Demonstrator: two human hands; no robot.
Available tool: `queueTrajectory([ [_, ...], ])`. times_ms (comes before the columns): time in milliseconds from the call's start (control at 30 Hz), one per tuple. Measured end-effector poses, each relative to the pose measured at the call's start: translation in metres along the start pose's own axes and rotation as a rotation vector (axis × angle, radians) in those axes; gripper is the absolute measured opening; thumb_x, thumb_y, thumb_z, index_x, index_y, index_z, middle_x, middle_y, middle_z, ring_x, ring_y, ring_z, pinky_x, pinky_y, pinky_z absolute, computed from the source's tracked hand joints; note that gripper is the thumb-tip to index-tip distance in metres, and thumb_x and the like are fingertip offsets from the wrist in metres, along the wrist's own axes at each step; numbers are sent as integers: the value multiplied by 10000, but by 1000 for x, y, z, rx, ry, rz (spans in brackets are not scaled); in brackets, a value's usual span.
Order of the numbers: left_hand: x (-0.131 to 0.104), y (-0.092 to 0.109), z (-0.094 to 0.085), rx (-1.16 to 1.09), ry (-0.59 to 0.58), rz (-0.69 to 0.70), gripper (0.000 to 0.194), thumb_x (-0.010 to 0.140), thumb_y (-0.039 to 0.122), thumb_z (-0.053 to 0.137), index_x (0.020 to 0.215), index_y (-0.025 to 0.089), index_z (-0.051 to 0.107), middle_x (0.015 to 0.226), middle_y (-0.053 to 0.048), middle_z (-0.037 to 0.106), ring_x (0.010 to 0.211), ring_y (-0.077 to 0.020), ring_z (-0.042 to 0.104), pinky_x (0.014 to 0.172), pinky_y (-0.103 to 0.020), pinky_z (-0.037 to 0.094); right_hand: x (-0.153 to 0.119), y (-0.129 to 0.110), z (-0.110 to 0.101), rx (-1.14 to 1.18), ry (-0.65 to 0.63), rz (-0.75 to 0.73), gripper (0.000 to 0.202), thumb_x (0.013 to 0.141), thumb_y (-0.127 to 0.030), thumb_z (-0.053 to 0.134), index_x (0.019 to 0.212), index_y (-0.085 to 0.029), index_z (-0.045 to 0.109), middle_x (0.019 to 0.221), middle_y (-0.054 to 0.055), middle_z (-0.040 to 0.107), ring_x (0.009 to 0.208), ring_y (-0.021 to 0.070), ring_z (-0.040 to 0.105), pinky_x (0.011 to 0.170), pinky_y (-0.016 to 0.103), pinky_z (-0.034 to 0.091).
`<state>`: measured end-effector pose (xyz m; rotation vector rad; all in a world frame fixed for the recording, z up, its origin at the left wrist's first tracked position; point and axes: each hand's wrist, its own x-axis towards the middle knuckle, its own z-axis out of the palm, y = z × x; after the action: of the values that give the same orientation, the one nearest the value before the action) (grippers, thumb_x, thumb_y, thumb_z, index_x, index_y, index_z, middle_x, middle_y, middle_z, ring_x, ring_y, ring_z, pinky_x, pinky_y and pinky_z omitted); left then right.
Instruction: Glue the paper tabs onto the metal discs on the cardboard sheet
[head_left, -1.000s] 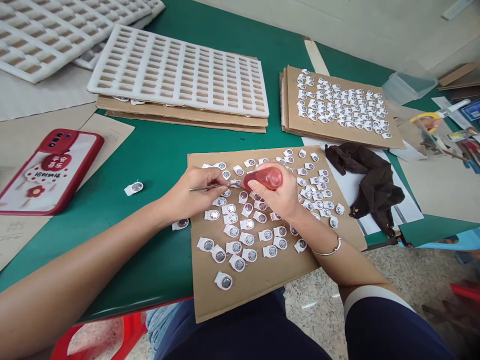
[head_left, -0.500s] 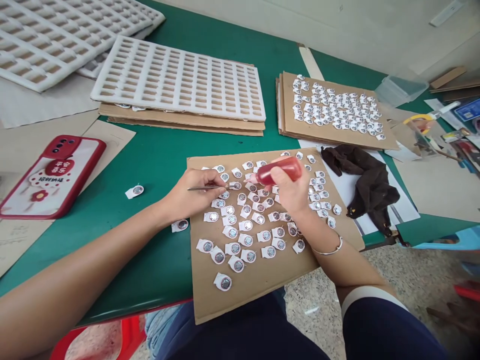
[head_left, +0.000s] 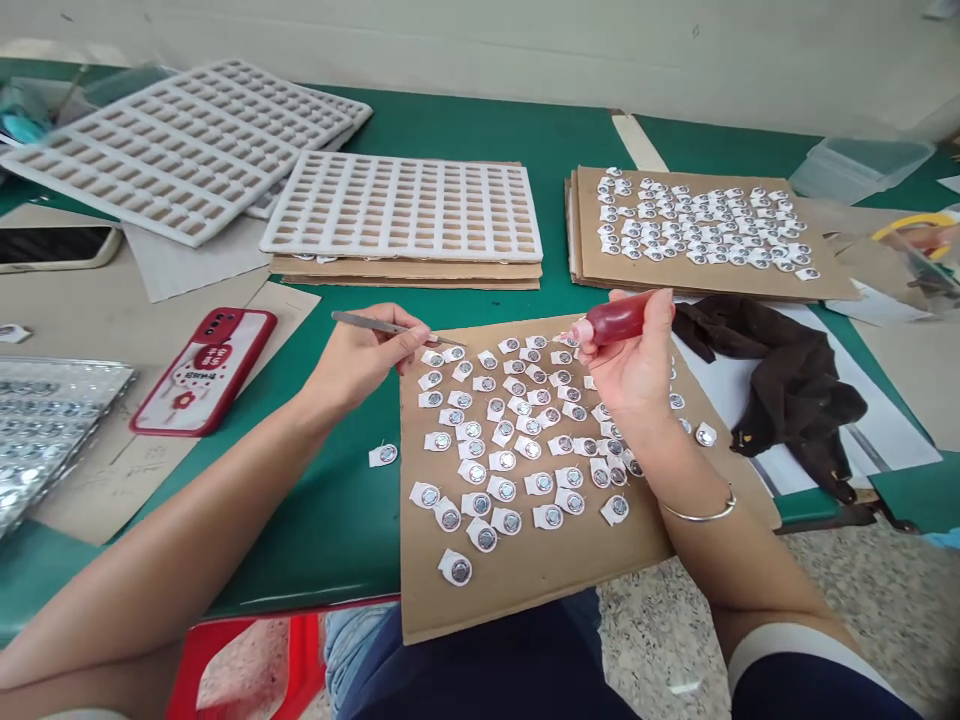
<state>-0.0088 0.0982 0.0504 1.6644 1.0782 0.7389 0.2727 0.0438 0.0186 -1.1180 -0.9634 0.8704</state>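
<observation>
**Tweezers and red squeeze bottle over the cardboard sheet**

Gentle pressure and a steady nozzle would probably suit such small disc-topped tabs, spread across the sheet. The left hand, knuckles up, pinches the tweezers near the far left corner. The right hand, wrist raised, grips the bottle nearly level near the far edge, nozzle pointing left.

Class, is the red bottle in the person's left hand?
No, the right hand holds the red bottle.
</observation>
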Motion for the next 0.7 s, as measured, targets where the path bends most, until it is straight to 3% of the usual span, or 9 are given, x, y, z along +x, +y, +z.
queueTrajectory([
  [67, -1, 3, -4, 21, -7, 15, 220, 865, 347, 553, 812, 134, 544, 634, 33, 565, 567, -59, 486, 603, -222, 410, -1, -4, 1, 105, 9, 50, 518, 827, -695, 343, 1018, -244, 512, 670, 8, 510, 514, 131, 543, 407, 246, 395],
  [267, -2, 2, -22, -81, 182, -46, 367, 934, 391, 375, 711, 125, 491, 787, -97, 657, 675, -123, 596, 658, -269, 466, -7, -16, 5, 321, 77, 142, 478, 755, -696, 525, 865, -234, 578, 635, -7, 517, 530, 127, 550, 402, 214, 366],
  [400, -12, -8, -23, 174, 72, -138, 332, 888, 399, 435, 729, 134, 554, 615, -8, 560, 508, -86, 470, 505, -224, 380, -7, -15, 5, 328, 91, 156, 480, 745, -695, 542, 832, -224, 587, 641, -5, 530, 497, 116, 525, 402, 217, 378],
  [533, -24, -20, -5, 424, -40, -84, 217, 771, 354, 593, 711, 150, 639, 482, 54, 380, 472, -75, 339, 469, -214, 269, -7, -11, 6, 310, 82, 154, 471, 748, -680, 553, 831, -217, 585, 639, -3, 524, 495, 117, 519, 394, 216, 373],
  [633, -26, -26, 5, 472, -71, -30, 205, 760, 344, 602, 738, 149, 661, 511, 47, 428, 494, -80, 364, 494, -216, 294, -8, -8, 7, 292, 77, 169, 453, 755, -668, 551, 834, -222, 580, 649, -4, 522, 501, 115, 520, 393, 215, 373],
  [700, -23, -29, 4, 435, 0, -23, 236, 767, 373, 598, 771, 146, 663, 582, 23, 515, 529, -91, 412, 509, -220, 318, -9, -7, 7, 286, 65, 182, 443, 756, -666, 545, 834, -230, 572, 646, -8, 513, 517, 118, 530, 394, 213, 371],
])
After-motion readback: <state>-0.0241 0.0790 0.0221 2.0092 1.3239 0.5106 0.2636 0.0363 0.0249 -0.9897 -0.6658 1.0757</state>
